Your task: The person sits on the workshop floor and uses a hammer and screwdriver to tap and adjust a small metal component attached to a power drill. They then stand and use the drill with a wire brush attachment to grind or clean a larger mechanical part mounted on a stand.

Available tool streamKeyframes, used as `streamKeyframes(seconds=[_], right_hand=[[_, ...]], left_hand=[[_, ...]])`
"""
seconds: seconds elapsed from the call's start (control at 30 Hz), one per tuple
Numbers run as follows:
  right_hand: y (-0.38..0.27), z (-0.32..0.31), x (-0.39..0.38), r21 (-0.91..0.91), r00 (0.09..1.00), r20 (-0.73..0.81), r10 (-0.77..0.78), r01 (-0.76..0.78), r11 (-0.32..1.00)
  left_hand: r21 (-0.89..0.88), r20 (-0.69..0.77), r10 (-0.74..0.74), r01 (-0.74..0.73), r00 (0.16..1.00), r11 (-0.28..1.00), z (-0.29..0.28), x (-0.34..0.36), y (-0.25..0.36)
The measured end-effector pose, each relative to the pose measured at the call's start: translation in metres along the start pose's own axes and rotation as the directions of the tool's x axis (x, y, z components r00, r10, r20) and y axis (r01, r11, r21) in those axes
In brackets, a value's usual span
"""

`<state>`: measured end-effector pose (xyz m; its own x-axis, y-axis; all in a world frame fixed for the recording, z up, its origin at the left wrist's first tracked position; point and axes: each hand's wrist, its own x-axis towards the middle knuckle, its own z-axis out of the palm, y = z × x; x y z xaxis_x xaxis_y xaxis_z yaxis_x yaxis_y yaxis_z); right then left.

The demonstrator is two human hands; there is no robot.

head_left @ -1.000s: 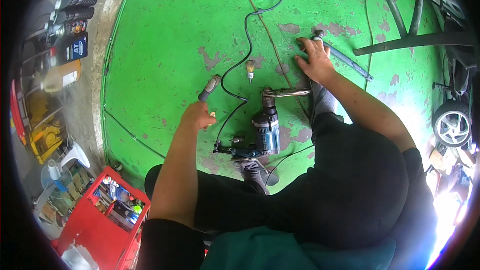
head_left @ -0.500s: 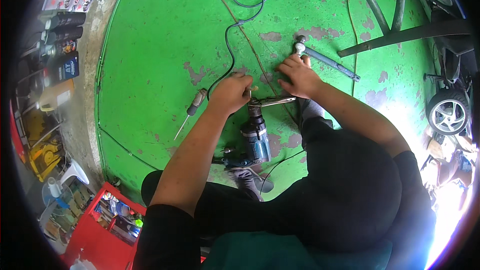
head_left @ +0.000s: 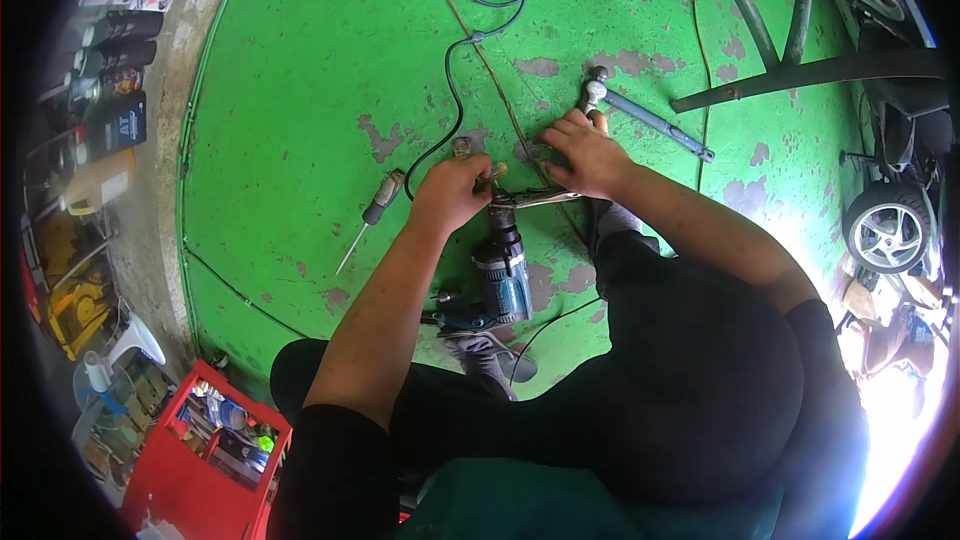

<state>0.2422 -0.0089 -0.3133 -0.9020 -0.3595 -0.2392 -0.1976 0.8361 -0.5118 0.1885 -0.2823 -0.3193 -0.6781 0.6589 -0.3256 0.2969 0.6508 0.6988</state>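
My left hand (head_left: 450, 195) is closed in a pinch at the front end of a blue and black power drill (head_left: 507, 285). A small brass-coloured piece (head_left: 498, 171) pokes out beside its thumb; what the fingers grip is mostly hidden. Across the drill's front end lies a metal plier-like tool (head_left: 545, 198), reaching towards my right hand (head_left: 592, 158). That hand hovers with thumb and fingers apart, its fingertips close to the head of a ball-peen hammer (head_left: 655, 125). Left of my left hand lies a screwdriver (head_left: 372, 208). Another small brownish piece (head_left: 461, 147) sits just beyond it.
A dark cable (head_left: 456, 90) loops over the green floor (head_left: 300, 90). Metal frame legs (head_left: 780, 80) stand at the far right, near a wheel (head_left: 888, 225). Bottles (head_left: 112, 125) line the left ledge; a red tool cabinet (head_left: 190, 460) is near left. My shoe (head_left: 515, 368) is beside the drill.
The view has shifted slightly. My left hand has moved a little, uncovering the small brownish piece beyond it. My right hand stays near the hammer head.
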Motion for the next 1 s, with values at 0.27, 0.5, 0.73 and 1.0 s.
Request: streamKeyframes(seconds=[0.27,0.5,0.73,1.0], right_hand=[[-0.017,0.008,0.018,0.122,0.997,0.043,-0.061,0.055,0.991],[-0.026,0.014,0.028,0.17,0.986,0.13,-0.105,0.082,0.982],[-0.026,0.029,0.029,0.152,0.973,0.122,-0.197,0.178,0.972],[-0.026,0.035,0.033,0.134,0.965,0.137,-0.222,0.204,0.97]], left_hand=[[0.003,0.017,0.009,-0.009,1.0,1.0,0.001,0.005,-0.003],[0.002,0.04,-0.003,0.003,0.999,1.0,-0.003,0.007,0.001],[-0.003,0.104,0.029,-0.028,0.994,1.0,0.0,0.004,0.001],[0.007,0.012,-0.06,0.059,0.998,0.998,0.003,-0.009,0.009]])
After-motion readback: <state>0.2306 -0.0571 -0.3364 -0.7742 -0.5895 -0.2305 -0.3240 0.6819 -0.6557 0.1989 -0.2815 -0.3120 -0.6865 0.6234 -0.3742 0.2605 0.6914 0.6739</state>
